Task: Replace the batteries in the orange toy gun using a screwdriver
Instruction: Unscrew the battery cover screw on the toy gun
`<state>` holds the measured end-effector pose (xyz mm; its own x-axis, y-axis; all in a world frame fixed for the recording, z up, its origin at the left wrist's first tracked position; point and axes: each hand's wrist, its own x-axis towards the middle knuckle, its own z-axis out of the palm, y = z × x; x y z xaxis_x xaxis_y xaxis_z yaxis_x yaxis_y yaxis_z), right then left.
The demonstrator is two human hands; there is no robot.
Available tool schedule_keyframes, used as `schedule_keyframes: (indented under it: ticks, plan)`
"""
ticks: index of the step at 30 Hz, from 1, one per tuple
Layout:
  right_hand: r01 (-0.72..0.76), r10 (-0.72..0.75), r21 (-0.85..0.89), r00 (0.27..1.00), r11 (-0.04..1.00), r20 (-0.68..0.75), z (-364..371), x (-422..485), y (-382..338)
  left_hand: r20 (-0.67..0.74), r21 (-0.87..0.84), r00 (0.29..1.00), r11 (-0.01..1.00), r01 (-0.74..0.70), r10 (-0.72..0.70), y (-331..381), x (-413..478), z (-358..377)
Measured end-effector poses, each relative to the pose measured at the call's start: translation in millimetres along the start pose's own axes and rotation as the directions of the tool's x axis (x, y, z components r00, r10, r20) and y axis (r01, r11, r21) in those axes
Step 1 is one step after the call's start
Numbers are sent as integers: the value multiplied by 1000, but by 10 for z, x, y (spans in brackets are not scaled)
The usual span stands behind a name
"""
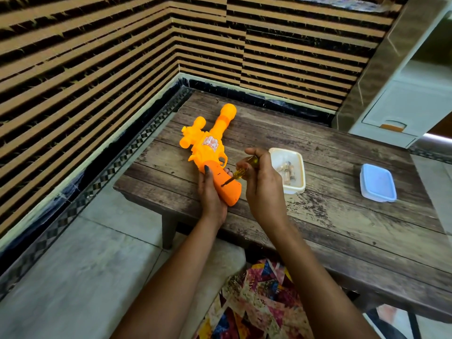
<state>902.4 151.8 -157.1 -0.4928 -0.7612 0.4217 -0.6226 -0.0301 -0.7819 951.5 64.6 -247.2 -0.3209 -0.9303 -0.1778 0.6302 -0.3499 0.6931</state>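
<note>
Head view: left hand wraps the gun by its handle on the table. Right hand is closed around the screwdriver, its tip on the handle. Just right of that hand sits an open tub with small parts; farther right, well apart, lies a blue lid.

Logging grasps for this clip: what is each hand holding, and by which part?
Left hand grips the orange toy gun by its grip; right hand holds the screwdriver by its yellow handle.
</note>
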Motion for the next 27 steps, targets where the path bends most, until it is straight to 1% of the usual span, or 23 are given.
schedule_keyframes:
  ticks: [5, 10, 12, 14, 18, 20, 23, 25, 27]
  plan:
    - [5, -5, 7, 999, 1000, 46, -25, 25, 7, -1, 9, 1000, 1000, -13, 13, 0, -1, -5]
    - [-3, -13, 92, 987, 996, 162, -94, 113, -46, -13, 42, 999, 999, -29, 29, -11, 24, -20]
    - [-23, -2, 130, 983, 991, 184, -93, 145, -67, -9, 45, 999, 999, -30, 31, -5, 19, -17]
    - [-57, 29, 155, 984, 986, 177, -67, 163, -69, -7, 42, 999, 999, -31, 31, -2, 13, -22]
    - [-90, 70, 203, 992, 975, 102, 4, 179, -71, 11, 67, 1000, 997, -26, 25, -3, -1, -32]
    - [-104, 86, 230, 992, 968, 88, 58, 184, -110, 26, 67, 999, 997, -28, 27, 8, -3, -31]
    - [-85, 71, 163, 993, 983, 89, 136, 177, -156, 33, 44, 999, 998, -33, 32, 27, -7, -11]
    - [-97, 89, 113, 993, 989, 76, 147, 198, -147, 37, 45, 999, 999, -29, 28, 24, -8, -11]
    - [-87, 85, 17, 993, 996, 79, 113, 237, -111, 20, 52, 1000, 999, -11, 10, 1, 10, -39]
